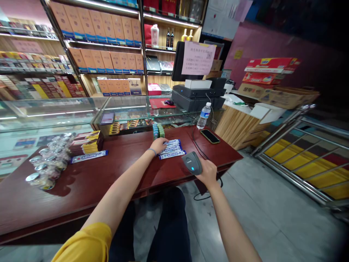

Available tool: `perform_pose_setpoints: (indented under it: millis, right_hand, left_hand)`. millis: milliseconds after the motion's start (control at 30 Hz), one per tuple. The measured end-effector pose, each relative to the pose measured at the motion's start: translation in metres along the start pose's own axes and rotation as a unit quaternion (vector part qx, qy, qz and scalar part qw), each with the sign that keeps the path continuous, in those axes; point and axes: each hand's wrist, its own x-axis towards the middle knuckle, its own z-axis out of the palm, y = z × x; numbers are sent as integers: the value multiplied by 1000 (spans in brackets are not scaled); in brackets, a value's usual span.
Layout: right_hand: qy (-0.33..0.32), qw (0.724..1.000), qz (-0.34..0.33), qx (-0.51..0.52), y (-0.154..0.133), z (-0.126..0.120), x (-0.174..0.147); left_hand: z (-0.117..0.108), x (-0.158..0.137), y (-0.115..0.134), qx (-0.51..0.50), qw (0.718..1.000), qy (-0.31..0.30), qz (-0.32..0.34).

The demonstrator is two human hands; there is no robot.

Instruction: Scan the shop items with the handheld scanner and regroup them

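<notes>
My right hand (208, 171) is closed around a dark grey barcode scanner (192, 163) with a blue light lit, held above the table's front edge. Several slim blue-and-white packets (171, 150) lie side by side on the dark red table (122, 156). At their left end, the fingers of my left hand (159, 145) are closed on one packet, partly hiding it. Small green and blue packs (158, 131) stand just behind that hand. Farther left, another blue-and-white packet (89, 156) lies alone on the table.
Several lidded glass jars (46, 174) and a stack of brown and yellow boxes (87, 142) occupy the left. A water bottle (204, 117) and a phone (209, 136) sit at right. A black cable (195, 140) crosses the table. Behind are a glass counter (125, 105) and a monitor (178, 62).
</notes>
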Motion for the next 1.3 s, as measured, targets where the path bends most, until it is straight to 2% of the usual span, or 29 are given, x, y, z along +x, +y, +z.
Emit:
perform_pose_setpoints:
  millis: [167,400,533,667,900,1133,1300]
  right_hand:
    - [-10,1000,5,0,1,3,0]
    - [-13,1000,6,6,-1,4,3]
    - [-21,1000,16,0,-5,7,5]
    - [-20,1000,13,-4,-17,13,13]
    - [4,1000,-18,11,-48,40,27]
    - [16,997,-53,49,-93,64,46]
    - [24,993,-84,77,-123,82,58]
  left_hand:
    - [1,-1,0,13,1000,0,26]
    - [-3,-9,3,-12,999,15,25]
    - [-16,-25,3,-39,997,55,25]
    - [-40,-54,-6,-59,991,122,17]
    - [-83,-127,-45,-53,978,199,-20]
    - [-128,-199,-97,4,971,230,-67]
    - [-153,-240,-134,44,960,256,-108]
